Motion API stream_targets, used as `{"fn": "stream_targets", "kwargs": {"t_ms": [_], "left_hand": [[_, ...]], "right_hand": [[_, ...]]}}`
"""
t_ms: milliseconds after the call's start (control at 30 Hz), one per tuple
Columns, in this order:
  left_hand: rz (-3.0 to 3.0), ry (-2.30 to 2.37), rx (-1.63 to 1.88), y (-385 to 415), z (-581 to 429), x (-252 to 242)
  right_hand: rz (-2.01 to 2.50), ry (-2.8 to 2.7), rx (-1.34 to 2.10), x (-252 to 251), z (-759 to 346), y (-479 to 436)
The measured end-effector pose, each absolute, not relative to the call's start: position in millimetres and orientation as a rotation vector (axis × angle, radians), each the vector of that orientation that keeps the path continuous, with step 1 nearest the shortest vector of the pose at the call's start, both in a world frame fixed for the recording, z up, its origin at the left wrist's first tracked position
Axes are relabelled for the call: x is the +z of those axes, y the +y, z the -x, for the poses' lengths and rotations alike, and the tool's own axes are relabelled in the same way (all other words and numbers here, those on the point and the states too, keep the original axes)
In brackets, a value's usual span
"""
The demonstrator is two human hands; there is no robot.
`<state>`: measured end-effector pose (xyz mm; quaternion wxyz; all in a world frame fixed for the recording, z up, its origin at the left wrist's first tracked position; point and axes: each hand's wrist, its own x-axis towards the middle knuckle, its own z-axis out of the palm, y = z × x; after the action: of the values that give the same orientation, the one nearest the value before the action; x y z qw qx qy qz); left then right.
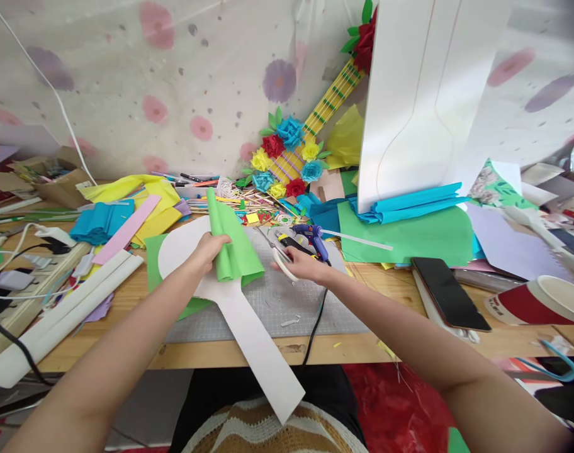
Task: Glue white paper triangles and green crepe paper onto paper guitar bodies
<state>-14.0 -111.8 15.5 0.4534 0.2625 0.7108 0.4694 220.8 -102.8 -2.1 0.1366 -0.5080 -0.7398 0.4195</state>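
The green folded paper (234,248) lies on the counter (126,296) in front of the person, on top of the round end of a white guitar-shaped cutout (249,333) and partly over the grey cutting mat (291,302). The left hand (210,248) is clenched on its left folded edge, thumb on top, pinning it down. The paper's long axis runs away from the person: the narrow end points to the far side and leans a little left, while the wider, looser end faces the person. The cutout beneath crosses it at an angle, its neck pointing towards the person and to the right, past the counter's edge. The right hand (303,264) is grasping the white handle of the scissors (280,257), whose blades point away and left; I cannot tell whether the fingers are through the loops. To do this well, I judge the left hand should keep the layers pressed flat and aligned so the fold does not spring open, and the right hand should seat its grip fully before lifting, blades kept away from the left fingers. The blue glue gun (310,236) lies just beyond the right hand, and its black cord (315,327) trails under the wrist, so it could snag. Further right lie a dark phone (450,292) and a tipped red cup (527,305).
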Motion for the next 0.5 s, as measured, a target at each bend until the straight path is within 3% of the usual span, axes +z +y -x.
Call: {"fn": "stream_targets", "kwargs": {"t_ms": [200,500], "left_hand": [[-0.599,1.726,1.227,-112.2,12.3,15.1],[-0.478,1.666,1.381,-112.3,5.6,12.4]], "right_hand": [[1.514,-2.532,0.449,2.2,-239.5,-122.5],[1.535,-2.778,0.106,2.6,-255.6,-134.6]]}}
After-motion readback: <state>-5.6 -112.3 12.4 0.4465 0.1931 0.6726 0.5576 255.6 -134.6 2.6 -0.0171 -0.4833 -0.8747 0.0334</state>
